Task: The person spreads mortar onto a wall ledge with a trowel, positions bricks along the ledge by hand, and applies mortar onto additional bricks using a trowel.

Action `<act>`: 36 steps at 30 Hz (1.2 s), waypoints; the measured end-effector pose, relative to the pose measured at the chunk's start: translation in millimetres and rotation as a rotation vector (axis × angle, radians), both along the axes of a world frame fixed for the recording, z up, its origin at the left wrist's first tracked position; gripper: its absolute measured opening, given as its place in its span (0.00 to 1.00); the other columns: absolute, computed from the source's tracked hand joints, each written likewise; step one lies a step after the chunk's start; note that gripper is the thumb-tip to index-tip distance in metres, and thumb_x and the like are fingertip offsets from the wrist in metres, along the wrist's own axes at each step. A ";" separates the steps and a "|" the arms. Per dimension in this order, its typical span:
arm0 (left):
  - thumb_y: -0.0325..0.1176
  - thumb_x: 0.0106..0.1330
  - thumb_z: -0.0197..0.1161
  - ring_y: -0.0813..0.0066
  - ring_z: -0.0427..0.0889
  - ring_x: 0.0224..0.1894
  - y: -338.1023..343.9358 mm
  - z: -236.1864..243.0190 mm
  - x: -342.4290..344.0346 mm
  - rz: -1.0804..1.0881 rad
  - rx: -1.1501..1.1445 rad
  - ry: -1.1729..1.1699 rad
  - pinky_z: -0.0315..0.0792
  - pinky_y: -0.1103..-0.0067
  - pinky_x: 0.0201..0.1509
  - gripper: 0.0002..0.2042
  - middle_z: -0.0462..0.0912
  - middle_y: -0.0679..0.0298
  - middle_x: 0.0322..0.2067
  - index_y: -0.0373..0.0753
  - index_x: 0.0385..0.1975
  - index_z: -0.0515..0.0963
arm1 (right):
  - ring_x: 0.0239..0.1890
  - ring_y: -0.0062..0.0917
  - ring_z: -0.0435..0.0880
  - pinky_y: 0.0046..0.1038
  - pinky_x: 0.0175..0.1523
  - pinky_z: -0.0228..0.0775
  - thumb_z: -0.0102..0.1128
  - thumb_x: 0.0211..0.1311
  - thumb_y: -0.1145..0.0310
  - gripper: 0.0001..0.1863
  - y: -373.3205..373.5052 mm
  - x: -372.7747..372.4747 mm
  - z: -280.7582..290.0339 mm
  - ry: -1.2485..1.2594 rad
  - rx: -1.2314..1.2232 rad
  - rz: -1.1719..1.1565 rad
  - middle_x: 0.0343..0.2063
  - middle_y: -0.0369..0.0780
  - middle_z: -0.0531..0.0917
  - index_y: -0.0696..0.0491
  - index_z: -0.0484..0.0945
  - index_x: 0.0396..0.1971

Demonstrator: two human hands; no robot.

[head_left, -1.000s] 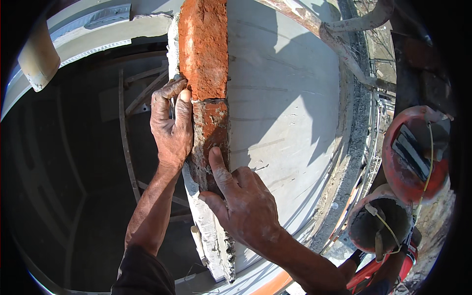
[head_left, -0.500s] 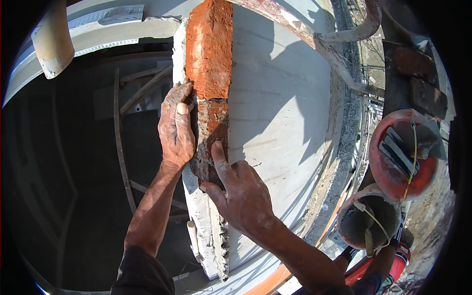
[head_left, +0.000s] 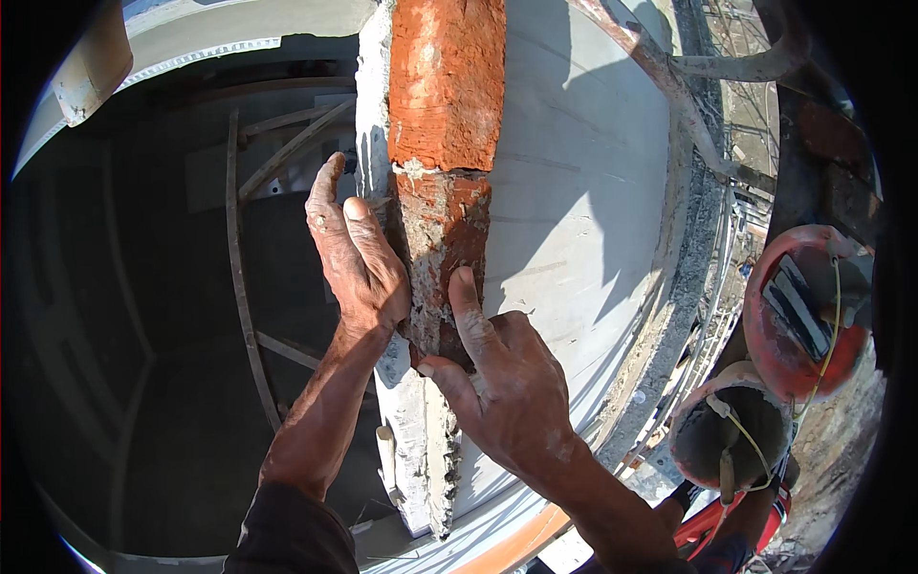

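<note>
A dark, mortar-smeared brick [head_left: 435, 230] lies on top of a narrow wall, its far end against a bright orange brick [head_left: 445, 86]. My right hand [head_left: 512, 383] grips the smeared brick at its near end, index finger along the right side of its top and thumb at the near corner. On the left side, the heel of my left hand [head_left: 361, 263] rests against the same brick. The fingers of that hand stretch out past the wall's edge, apart from each other. Nearer me, rough mortar [head_left: 440, 459] covers the wall top.
To the left, wooden braces [head_left: 239, 268] stand in a dark opening. A pale smooth wall face [head_left: 555, 143] drops away on the right, with a splattered pole [head_left: 660, 72] across it. Far right are a red bucket [head_left: 765, 359] with a tool inside and a second bucket [head_left: 681, 445].
My left hand's fingers have come off the brick's left side and straightened outward. The right hand keeps its hold. The whole view has shifted, so the wall sits further right.
</note>
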State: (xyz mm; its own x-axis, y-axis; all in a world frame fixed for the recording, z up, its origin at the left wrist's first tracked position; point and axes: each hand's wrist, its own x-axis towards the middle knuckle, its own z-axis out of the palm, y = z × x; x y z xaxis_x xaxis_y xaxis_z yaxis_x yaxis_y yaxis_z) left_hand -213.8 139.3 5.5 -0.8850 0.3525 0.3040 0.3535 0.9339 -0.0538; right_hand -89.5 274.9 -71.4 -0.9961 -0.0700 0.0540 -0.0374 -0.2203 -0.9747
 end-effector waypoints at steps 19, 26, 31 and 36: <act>0.54 0.71 0.53 0.52 0.60 0.68 -13.8 55.1 102.8 0.138 -0.053 -0.138 0.58 0.60 0.69 0.28 0.66 0.49 0.62 0.36 0.60 0.69 | 0.33 0.42 0.81 0.39 0.42 0.76 0.68 0.58 0.57 0.46 14.1 -5.6 -4.3 0.019 0.118 0.085 0.33 0.51 0.77 0.52 0.52 0.72; 0.67 0.66 0.46 0.44 0.58 0.69 -30.6 37.2 98.6 -0.095 -0.154 -0.330 0.46 0.49 0.70 0.41 0.72 0.49 0.59 0.34 0.63 0.67 | 0.32 0.31 0.79 0.31 0.41 0.75 0.69 0.57 0.63 0.45 15.6 -6.4 -0.4 0.018 0.038 0.092 0.31 0.46 0.79 0.54 0.55 0.72; 0.73 0.60 0.47 0.45 0.55 0.70 -22.5 34.1 104.1 -0.017 -0.138 -0.309 0.39 0.44 0.70 0.47 0.69 0.43 0.60 0.31 0.64 0.65 | 0.32 0.29 0.79 0.31 0.41 0.75 0.68 0.57 0.65 0.43 14.5 -7.6 -3.0 0.001 0.024 0.085 0.30 0.44 0.79 0.53 0.56 0.71; 0.72 0.60 0.49 0.45 0.55 0.71 -24.0 31.9 103.2 0.008 -0.177 -0.340 0.39 0.43 0.70 0.48 0.66 0.38 0.61 0.28 0.64 0.64 | 0.31 0.29 0.80 0.31 0.42 0.75 0.68 0.58 0.67 0.43 10.6 -6.8 -4.3 -0.045 -0.002 0.083 0.29 0.44 0.79 0.50 0.56 0.72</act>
State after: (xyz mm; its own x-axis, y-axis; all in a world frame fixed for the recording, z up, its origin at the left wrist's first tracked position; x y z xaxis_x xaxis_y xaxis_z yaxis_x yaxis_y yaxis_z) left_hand -110.6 115.3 37.4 -0.9277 0.3662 -0.0723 0.3719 0.9234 -0.0950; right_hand -96.3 285.6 -75.7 -0.9883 -0.1522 0.0091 0.0252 -0.2224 -0.9746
